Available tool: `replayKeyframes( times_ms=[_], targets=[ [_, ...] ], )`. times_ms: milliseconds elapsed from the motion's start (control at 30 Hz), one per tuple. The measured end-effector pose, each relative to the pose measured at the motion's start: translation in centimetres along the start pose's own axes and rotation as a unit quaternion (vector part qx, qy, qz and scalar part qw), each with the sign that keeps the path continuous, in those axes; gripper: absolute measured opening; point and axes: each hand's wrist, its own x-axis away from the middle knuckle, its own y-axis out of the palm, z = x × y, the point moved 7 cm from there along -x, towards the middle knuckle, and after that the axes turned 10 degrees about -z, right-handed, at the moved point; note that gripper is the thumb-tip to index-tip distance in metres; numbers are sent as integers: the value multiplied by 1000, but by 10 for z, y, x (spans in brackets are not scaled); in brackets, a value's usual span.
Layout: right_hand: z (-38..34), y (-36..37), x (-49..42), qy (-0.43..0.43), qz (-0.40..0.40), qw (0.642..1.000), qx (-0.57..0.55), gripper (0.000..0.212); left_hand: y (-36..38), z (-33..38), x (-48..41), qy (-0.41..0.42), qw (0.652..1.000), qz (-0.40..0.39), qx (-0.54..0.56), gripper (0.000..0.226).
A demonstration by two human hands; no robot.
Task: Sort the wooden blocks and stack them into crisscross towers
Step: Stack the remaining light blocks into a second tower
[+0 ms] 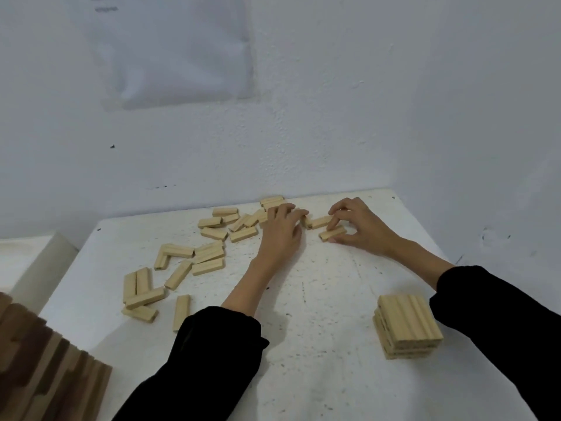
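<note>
Several loose pale wooden blocks [209, 253] lie scattered over the left and far middle of the white table [318, 344]. A short crisscross tower [406, 325] of these blocks stands at the near right. My right hand [361, 227] pinches one block [332, 233] near the far edge, with another block [320, 221] just behind it under my index finger. My left hand [280, 232] reaches into the far cluster, its curled fingers on blocks that it partly hides; whether it grips one I cannot tell.
A white wall rises directly behind the table, with a sheet of paper [182, 50] taped on it. At the lower left stands a dark brown ribbed wooden object [45, 369]. A white surface [27, 259] adjoins the table on the left.
</note>
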Motion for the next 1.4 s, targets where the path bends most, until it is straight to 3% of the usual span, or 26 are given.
replayKeyframes(
  times_ms=[133, 233, 433, 600, 767, 1000, 1133, 1400],
  targets=[
    [0, 0, -1, -7, -4, 1000, 4, 19, 1, -3, 3, 11, 999, 44, 4, 29],
    [-1, 0, -4, -7, -24, 1000, 10, 19, 3, -3, 4, 11, 999, 45, 10, 40],
    [-1, -1, -10, 29, -104, 994, -12, 21, -4, -3, 8, 1, 998, 59, -1, 34],
    [-6, -3, -5, 41, -90, 994, -49, 29, -7, -4, 8, -6, 999, 40, -11, 33],
    [-6, -5, 3, 61, -67, 995, -38, 20, -2, -1, 4, -15, 999, -26, -43, 36],
    [-16, -17, 21, 70, -48, 996, -35, 20, -14, 7, 19, -13, 999, -25, -26, 51],
    [-39, -40, 28, 43, -13, 998, -49, 20, -32, 9, 40, -4, 1000, 12, 24, 54],
    [-137, -36, 53, -53, -104, 992, 42, 23, -63, 11, 100, 20, 994, -41, 99, 58]
  ],
)
